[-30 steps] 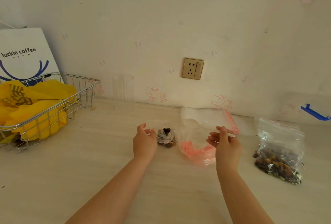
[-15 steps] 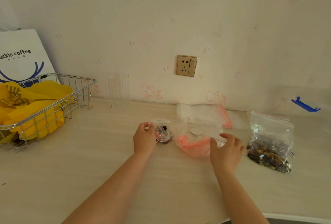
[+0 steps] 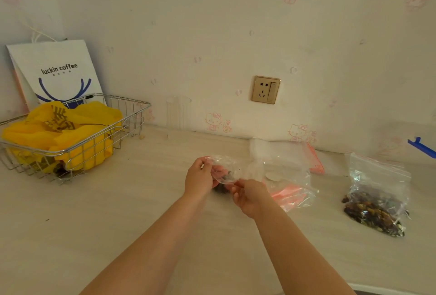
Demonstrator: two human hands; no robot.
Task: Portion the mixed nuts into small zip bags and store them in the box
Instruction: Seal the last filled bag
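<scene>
both hands, left hand (image 3: 199, 175) and right hand (image 3: 247, 197), pinch a small clear plastic zip bag of dark nuts (image 3: 226, 172) above the pale tabletop (image 3: 118, 212); each grip is grasping the bag.

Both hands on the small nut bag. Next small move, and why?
Probably press the zip closed: the left hand and right hand both pinch the small zip bag at its top, with nuts already inside. Whether the seal is closed can't be told.
</scene>
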